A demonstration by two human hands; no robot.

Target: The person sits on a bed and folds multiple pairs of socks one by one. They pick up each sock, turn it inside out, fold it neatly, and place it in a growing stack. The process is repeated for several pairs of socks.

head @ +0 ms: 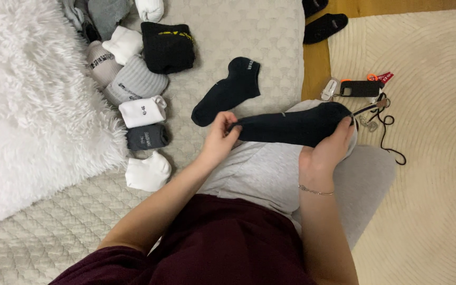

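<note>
Dark navy fabric sock (291,126) stretches horizontally at frame centre, left hand (218,141) pinching its cuff end, right hand (329,148) clasping the toe.

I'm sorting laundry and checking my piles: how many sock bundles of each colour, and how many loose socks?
White or off-white bundles: 5
Grey bundles: 3
Black bundle: 1
Loose dark socks: 2, one being the held sock between left hand and right hand
Total: 11
</note>
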